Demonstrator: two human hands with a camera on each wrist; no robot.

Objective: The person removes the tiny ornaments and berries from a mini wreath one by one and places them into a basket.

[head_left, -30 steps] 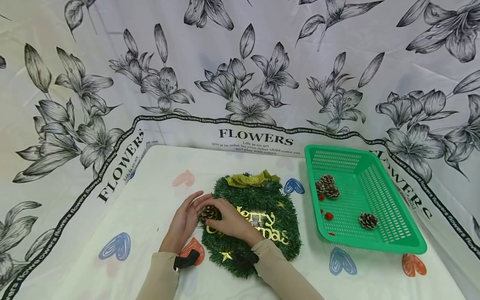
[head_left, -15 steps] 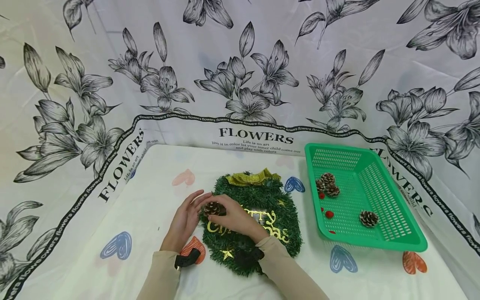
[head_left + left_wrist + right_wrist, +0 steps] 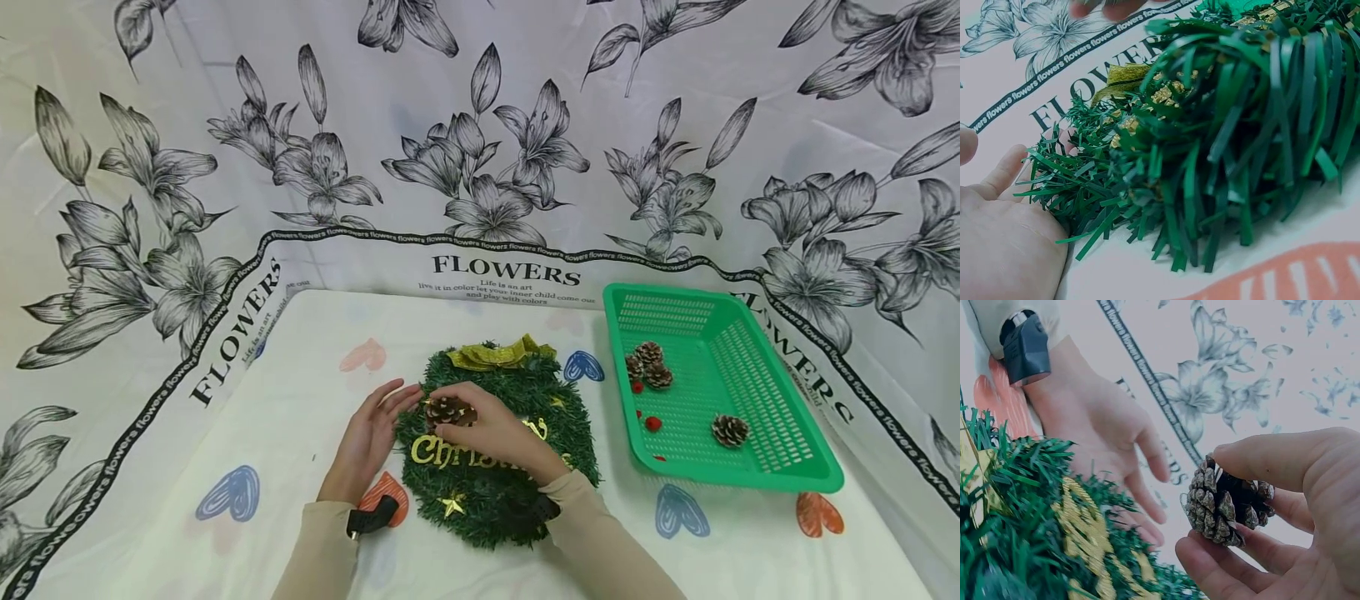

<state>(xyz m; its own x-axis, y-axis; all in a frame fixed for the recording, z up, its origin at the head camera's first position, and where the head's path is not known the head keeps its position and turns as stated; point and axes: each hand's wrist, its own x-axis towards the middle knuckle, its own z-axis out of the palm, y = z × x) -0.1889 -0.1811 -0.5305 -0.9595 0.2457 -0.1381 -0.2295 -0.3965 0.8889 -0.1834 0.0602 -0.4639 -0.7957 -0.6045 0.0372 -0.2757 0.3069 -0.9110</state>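
Observation:
A brown pine cone (image 3: 447, 413) with pale scale tips is pinched between the thumb and fingers of my right hand (image 3: 501, 433), above the green tinsel wreath (image 3: 480, 517). The right wrist view shows the pine cone (image 3: 1213, 503) held clear of the wreath's tinsel. My left hand (image 3: 367, 442) lies along the wreath's left edge, palm turned towards it, with fingers extended. In the left wrist view the left hand (image 3: 1010, 244) borders the tinsel and part of its fingers is hidden behind the strands. Gold lettering (image 3: 442, 452), partly covered by my right hand, crosses the wreath.
A green plastic basket (image 3: 757, 479) stands to the right, holding several pine cones (image 3: 730, 430) and small red pieces (image 3: 653, 424). A gold ribbon (image 3: 498, 357) tops the wreath, and a gold star (image 3: 452, 505) sits low on it. A flower-printed cloth (image 3: 487, 167) hangs behind the table.
My right hand has moved to the right with the pine cone, away from my left hand and further over the wreath. The left hand stays nearly in place.

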